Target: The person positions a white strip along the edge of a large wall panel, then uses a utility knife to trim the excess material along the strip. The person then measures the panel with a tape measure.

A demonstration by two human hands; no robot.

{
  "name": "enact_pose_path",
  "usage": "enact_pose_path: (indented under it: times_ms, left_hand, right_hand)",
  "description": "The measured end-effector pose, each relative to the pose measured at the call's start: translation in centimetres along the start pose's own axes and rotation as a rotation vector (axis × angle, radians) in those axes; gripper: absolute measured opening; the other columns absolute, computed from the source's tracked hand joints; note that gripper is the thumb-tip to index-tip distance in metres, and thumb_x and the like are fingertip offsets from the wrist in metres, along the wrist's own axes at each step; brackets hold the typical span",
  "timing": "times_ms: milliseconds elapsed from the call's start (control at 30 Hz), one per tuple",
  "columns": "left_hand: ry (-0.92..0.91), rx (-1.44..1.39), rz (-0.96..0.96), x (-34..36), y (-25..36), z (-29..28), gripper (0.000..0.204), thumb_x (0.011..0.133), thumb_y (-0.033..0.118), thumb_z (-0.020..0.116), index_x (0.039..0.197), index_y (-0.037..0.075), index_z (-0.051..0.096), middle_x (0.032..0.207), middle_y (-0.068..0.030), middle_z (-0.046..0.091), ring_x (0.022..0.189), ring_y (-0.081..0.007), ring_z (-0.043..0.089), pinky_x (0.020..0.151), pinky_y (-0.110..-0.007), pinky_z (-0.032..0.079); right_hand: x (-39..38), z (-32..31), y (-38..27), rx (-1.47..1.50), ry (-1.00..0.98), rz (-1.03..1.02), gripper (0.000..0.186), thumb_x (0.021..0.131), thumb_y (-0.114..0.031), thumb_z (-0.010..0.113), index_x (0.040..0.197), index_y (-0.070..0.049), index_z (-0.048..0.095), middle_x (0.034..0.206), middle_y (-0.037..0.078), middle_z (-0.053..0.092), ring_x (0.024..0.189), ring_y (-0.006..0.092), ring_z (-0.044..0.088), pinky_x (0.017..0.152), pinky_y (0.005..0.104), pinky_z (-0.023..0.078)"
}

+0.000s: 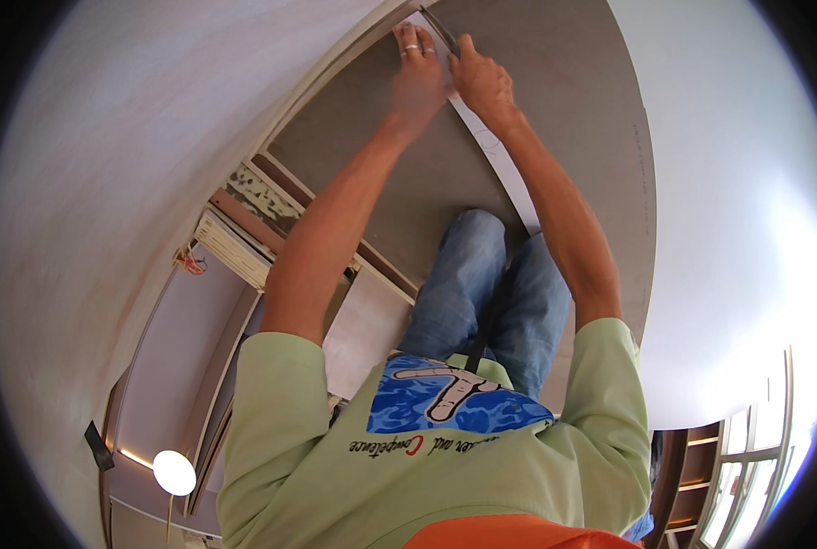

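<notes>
On grey board (591,119), long, narrow white strip (494,157)

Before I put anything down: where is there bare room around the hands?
The grey-brown board is bare right of the right forearm, out to the board's right edge; a smaller patch lies between the left forearm, white strip and knees. It is crowded at the strip's far end, where left hand, right hand and dark slim tool cluster.

At six o'clock I see dark lettering (381,446) (one letter red, all upside down to me) across the pale-green fabric T-shirt (408,489); at two o'clock, faint printing (644,178), illegible, edges the flat grey-brown board (573,110).
</notes>
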State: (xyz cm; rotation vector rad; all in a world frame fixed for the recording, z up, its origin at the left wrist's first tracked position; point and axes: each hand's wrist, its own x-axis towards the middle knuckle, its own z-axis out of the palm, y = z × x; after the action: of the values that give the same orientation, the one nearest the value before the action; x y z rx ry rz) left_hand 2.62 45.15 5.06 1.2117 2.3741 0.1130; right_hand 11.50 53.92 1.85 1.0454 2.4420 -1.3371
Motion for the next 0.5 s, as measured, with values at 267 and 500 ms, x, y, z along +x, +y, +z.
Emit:
enact_pose_path:
  times_ms: [267, 500]
  left_hand:
    - [-0.045, 0.046, -0.006, 0.6, 0.2, 0.0, 0.107, 0.062, 0.029, 0.091, 0.137, -0.016, 0.031, 0.147, -0.0296, 0.022, 0.144, -0.0409, 0.022, 0.095, -0.040, 0.055]
    - [-0.018, 0.048, -0.011, -0.4, 0.0, 0.0, 0.112, 0.063, 0.031, 0.090, 0.142, -0.016, 0.026, 0.149, -0.0315, 0.018, 0.145, -0.0402, 0.020, 0.098, -0.039, 0.053]
  right_hand:
    - [-5.4, -1.4, 3.5, -0.025, -0.118, 0.061, 0.023, 0.096, -0.025, 0.054, 0.110, -0.009, 0.044, 0.079, 0.023, 0.067, 0.077, 0.0457, 0.065, 0.065, 0.0548, 0.052]
    - [-25.5, -4.2, 13.0, -0.078, -0.281, 0.260, 0.024, 0.097, -0.025, 0.054, 0.112, -0.007, 0.046, 0.077, 0.023, 0.066, 0.073, 0.0457, 0.064, 0.062, 0.0549, 0.050]
